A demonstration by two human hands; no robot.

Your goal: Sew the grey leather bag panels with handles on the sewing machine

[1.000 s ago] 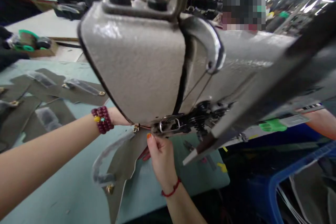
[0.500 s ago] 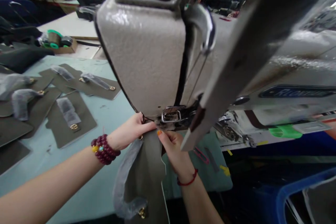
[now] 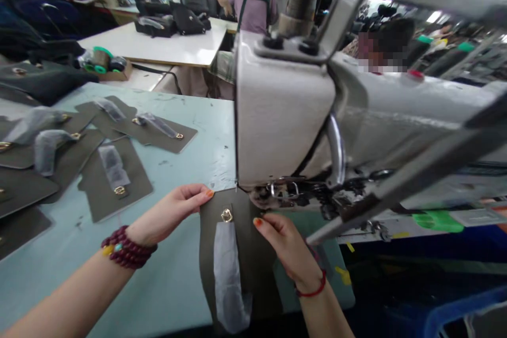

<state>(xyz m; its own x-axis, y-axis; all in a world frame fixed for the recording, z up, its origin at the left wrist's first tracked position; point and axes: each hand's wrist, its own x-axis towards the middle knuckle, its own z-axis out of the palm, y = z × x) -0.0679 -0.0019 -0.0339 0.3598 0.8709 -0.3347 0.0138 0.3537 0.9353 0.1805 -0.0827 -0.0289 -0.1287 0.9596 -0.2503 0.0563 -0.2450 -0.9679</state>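
Observation:
A dark olive bag panel (image 3: 253, 253) lies at the table's front edge beneath the sewing machine (image 3: 285, 121). On it is a strap wrapped in cloudy plastic (image 3: 227, 274), with a gold metal fitting (image 3: 227, 215) at its upper end. My left hand (image 3: 186, 202), with dark red beads at the wrist, pinches the panel's upper left corner. At the panel's right side, just in front of the presser foot area, my right hand (image 3: 283, 240) has thumb and fingers closed on the edge. The needle is too blurred to make out.
Several similar panels (image 3: 114, 179) with wrapped straps lie on the left. A box of thread spools (image 3: 106, 63) stands behind them. A grey bar (image 3: 396, 185) slants across the right. A blue bin (image 3: 455, 306) sits low right. A person (image 3: 253, 2) stands at the back.
My view has shifted, so the machine appears farther right. My left hand has moved from beside the needle area to the panel's corner. The panel now lies flatter, with its upper gold fitting in plain view.

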